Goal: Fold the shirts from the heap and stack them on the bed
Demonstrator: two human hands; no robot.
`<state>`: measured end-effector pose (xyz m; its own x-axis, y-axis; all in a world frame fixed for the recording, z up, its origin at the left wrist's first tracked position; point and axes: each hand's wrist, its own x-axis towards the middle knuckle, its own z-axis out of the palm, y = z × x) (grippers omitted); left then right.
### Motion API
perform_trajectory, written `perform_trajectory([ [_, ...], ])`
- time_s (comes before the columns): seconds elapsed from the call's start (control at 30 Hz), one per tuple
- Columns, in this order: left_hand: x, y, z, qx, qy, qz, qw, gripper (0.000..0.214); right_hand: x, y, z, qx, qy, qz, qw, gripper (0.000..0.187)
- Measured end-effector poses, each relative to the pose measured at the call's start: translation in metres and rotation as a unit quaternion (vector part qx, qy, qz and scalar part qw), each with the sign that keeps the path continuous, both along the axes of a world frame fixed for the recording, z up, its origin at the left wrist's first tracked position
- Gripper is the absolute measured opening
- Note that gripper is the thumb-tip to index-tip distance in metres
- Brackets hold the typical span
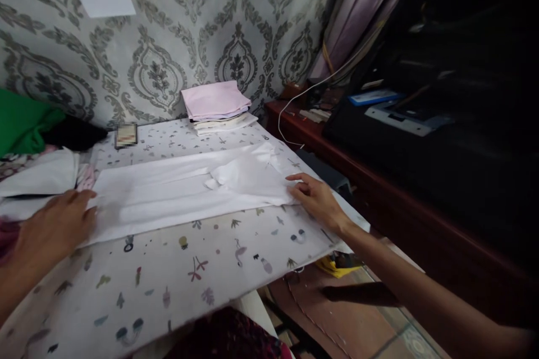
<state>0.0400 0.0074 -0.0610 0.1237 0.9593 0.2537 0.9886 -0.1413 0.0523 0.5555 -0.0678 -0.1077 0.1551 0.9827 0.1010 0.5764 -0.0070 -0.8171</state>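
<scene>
A white garment [185, 190] lies folded into a long strip across a patterned sheet [168, 275]. My left hand [59, 224] rests on its left end, fingers curled down on the cloth and somewhat blurred. My right hand [315, 199] presses on the right end with fingers stretched flat over the fabric edge.
A stack of folded pink and cream cloths [219, 106] sits by the patterned wall. A small checked item [126, 135] lies near it. Green and black cloth [29, 123] is piled at the left. A dark wooden cabinet [400, 202] with clutter stands to the right.
</scene>
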Motion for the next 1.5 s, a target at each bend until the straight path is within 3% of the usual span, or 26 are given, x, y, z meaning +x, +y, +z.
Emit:
perform_trajectory([
  [0.1, 0.064, 0.019, 0.011, 0.040, -0.022, -0.099, 0.994, 0.031, -0.002, -0.003, -0.004, 0.030, 0.011, -0.008, 0.999, 0.043],
  [0.17, 0.116, 0.041, 0.014, -0.060, -0.100, -0.171, 0.978, 0.027, -0.002, -0.004, -0.006, 0.038, 0.021, -0.016, 0.999, 0.046],
  [0.23, 0.170, 0.064, 0.010, -0.115, -0.145, -0.222, 0.957, 0.025, -0.001, -0.005, -0.007, 0.041, 0.039, -0.024, 0.998, 0.049],
  [0.37, 0.255, 0.094, -0.007, -0.173, -0.098, -0.232, 0.952, 0.026, 0.002, -0.007, -0.006, 0.036, 0.081, -0.022, 0.996, 0.048],
  [0.47, 0.286, 0.101, -0.018, -0.176, -0.066, -0.221, 0.957, 0.024, 0.002, -0.008, -0.006, 0.033, 0.072, -0.001, 0.997, 0.047],
  [0.63, 0.289, 0.106, -0.022, -0.207, -0.148, -0.241, 0.936, 0.008, 0.004, -0.006, -0.012, 0.072, 0.037, 0.011, 0.997, 0.039],
  [0.8, 0.279, 0.112, -0.028, -0.162, -0.284, -0.258, 0.909, 0.012, 0.007, -0.002, -0.018, 0.082, 0.030, -0.018, 0.996, 0.038],
  [0.9, 0.279, 0.113, -0.031, -0.163, -0.261, -0.244, 0.920, 0.006, 0.007, -0.002, -0.015, 0.071, 0.016, -0.031, 0.997, 0.036],
  [1.07, 0.284, 0.108, -0.027, -0.150, -0.207, -0.243, 0.936, 0.010, 0.009, -0.009, -0.004, 0.042, 0.018, 0.026, 0.999, 0.048],
  [1.2, 0.284, 0.106, -0.028, -0.168, -0.162, -0.250, 0.940, 0.009, 0.011, -0.011, -0.001, 0.057, 0.011, 0.025, 0.998, 0.033],
  [1.3, 0.284, 0.105, -0.034, -0.133, -0.128, -0.251, 0.950, 0.006, 0.012, -0.008, -0.002, 0.082, 0.007, 0.009, 0.997, 0.028],
  [1.5, 0.284, 0.100, -0.042, -0.066, -0.099, -0.238, 0.964, 0.008, 0.010, -0.002, -0.010, 0.060, -0.144, 0.001, 0.988, 0.037],
])
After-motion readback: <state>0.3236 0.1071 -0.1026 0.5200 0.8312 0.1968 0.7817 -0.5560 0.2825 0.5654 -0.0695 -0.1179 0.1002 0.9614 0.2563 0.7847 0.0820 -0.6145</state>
